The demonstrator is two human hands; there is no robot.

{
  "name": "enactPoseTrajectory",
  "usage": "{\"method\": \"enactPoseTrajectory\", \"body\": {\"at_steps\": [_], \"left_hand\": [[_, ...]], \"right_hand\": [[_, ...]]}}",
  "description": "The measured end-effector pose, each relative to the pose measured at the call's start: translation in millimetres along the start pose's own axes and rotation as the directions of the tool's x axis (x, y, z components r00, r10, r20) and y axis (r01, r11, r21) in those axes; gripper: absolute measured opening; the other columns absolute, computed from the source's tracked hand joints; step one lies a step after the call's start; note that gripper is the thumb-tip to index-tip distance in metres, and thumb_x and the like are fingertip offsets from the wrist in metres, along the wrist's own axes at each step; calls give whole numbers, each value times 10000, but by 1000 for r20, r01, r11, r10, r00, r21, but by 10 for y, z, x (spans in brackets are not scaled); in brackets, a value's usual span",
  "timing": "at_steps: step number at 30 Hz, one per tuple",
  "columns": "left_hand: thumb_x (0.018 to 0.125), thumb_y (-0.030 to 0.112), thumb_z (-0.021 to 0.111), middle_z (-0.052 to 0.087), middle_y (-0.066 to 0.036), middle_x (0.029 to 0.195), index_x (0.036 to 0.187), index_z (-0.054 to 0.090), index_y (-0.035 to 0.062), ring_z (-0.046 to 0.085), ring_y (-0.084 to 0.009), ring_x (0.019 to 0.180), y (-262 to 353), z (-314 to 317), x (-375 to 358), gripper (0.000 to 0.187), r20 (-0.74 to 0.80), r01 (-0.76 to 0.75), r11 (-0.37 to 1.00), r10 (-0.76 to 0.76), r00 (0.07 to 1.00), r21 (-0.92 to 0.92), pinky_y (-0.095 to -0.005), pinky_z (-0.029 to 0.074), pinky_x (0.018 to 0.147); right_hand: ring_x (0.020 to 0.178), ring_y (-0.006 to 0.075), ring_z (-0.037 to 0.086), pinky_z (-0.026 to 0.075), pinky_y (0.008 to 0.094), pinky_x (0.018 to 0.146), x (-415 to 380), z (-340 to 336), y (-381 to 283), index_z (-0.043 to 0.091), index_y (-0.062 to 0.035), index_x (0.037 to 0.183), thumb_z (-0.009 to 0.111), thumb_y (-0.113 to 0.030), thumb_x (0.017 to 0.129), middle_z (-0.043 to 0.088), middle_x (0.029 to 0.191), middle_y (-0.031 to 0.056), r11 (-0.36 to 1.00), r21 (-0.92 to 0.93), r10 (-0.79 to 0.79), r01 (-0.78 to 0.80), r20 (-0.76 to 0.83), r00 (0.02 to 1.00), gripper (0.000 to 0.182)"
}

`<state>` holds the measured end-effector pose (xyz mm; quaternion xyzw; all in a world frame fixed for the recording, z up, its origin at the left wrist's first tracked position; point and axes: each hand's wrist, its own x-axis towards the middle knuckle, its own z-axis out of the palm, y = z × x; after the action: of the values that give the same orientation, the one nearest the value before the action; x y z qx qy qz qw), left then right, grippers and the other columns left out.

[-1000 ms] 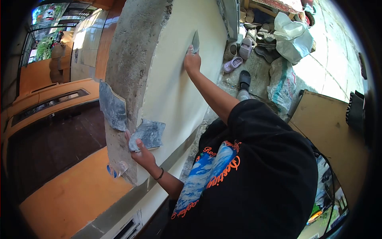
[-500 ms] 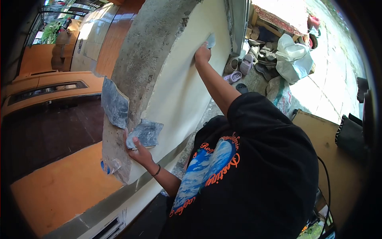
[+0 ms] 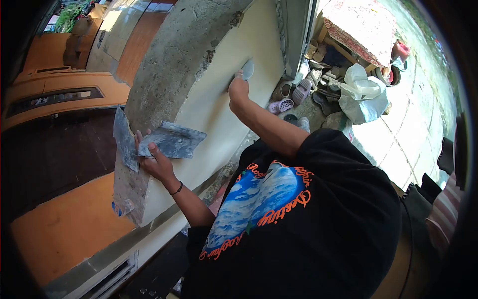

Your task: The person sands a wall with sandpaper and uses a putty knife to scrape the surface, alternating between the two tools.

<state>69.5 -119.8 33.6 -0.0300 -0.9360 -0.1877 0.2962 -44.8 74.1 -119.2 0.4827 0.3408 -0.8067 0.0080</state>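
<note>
My left hand grips a grey-smeared flat plate, thumb on its upper face and fingers around the side. A second grey, broken-edged slab stands beside that hand at the outer edge of the concrete ledge. My right hand is closed around a small putty knife, whose pale blade is against the smooth cream wall surface. The handle is mostly hidden in the fingers.
Rough bare concrete runs along the cream surface. Several shoes lie near a white plastic bag and a cloth-covered table. A clear bottle or cup sits at the ledge's lower end.
My right hand has drawn the putty knife down and left across the cream surface. My left hand has lifted and tilted its plate slightly. The view has shifted too.
</note>
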Motion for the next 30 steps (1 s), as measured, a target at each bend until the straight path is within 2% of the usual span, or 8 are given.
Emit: {"method": "enactPoseTrajectory", "body": {"at_steps": [5, 7, 11, 14, 17, 20, 27, 30], "left_hand": [[949, 465, 284, 562, -126, 1220, 1158, 566, -29, 389, -346, 1247, 49, -4, 25, 606, -13, 35, 996, -34, 999, 88, -424, 286, 1018], [945, 477, 280, 563, -109, 1222, 1153, 583, 7, 394, -327, 1248, 94, -22, 37, 597, 7, -1, 984, -1, 1000, 179, -423, 286, 1023], [938, 486, 289, 574, -104, 1206, 1134, 597, 16, 425, -315, 1224, 47, -14, 41, 596, -43, 14, 970, -4, 999, 242, -422, 276, 1032], [922, 447, 388, 606, -137, 1139, 1097, 603, -11, 529, -326, 1105, -7, -4, 25, 536, -42, 92, 984, -87, 995, 152, -394, 375, 944], [915, 437, 416, 612, -147, 1122, 1087, 602, -24, 555, -325, 1061, -2, -26, 3, 526, -45, 106, 987, -102, 994, 123, -378, 416, 885], [910, 467, 414, 617, -142, 1111, 1079, 614, -2, 568, -322, 1037, -3, -20, 19, 538, -54, 153, 981, -148, 988, 121, -372, 425, 868], [898, 502, 423, 630, -133, 1084, 1065, 628, 14, 587, -326, 992, 5, -17, -31, 555, -73, 172, 976, -163, 984, 133, -369, 446, 823], [895, 500, 431, 637, -134, 1067, 1051, 634, 11, 599, -327, 965, -48, 23, 14, 552, -91, 166, 979, -156, 984, 122, -372, 456, 799]], "right_hand": [[1037, 287, 536, 407, 343, 890, 98, -84, -415, 492, 47, 1171, 358, -449, 936, 552, 1152, 168, 990, -136, -16, 24, 56, 998, 565], [1075, 260, 507, 387, 314, 905, 292, -81, -549, 427, 48, 1241, 334, -460, 942, 525, 1195, 157, 961, 257, 69, -97, 114, 991, 597], [1076, 234, 491, 370, 323, 935, -135, -113, -301, 381, 65, 1266, 337, -419, 960, 502, 1214, 131, 989, -144, 11, 18, 195, 981, 574], [1029, 235, 518, 381, 313, 909, -300, -64, -451, 408, 47, 1248, 299, -431, 965, 517, 1188, 140, 994, -85, -44, 71, 289, 956, 566], [1011, 230, 522, 388, 314, 898, -97, -124, -685, 411, 43, 1247, 309, -435, 963, 517, 1192, 137, 995, 18, -95, 94, 153, 984, 566], [1025, 166, 504, 420, 347, 875, -247, -142, -609, 454, -95, 1193, 390, -374, 957, 503, 1168, 34, 999, 42, -9, 1, 196, 981, 371], [1010, 194, 540, 460, 315, 840, 87, -288, -644, 386, -27, 1262, 394, -361, 957, 496, 1168, 95, 999, -17, -48, 51, 157, 986, 452], [1060, 218, 493, 376, 327, 916, -43, -345, -731, 390, 30, 1271, 353, -440, 956, 504, 1206, 116, 993, 52, -116, 106, 246, 962, 568]]}}
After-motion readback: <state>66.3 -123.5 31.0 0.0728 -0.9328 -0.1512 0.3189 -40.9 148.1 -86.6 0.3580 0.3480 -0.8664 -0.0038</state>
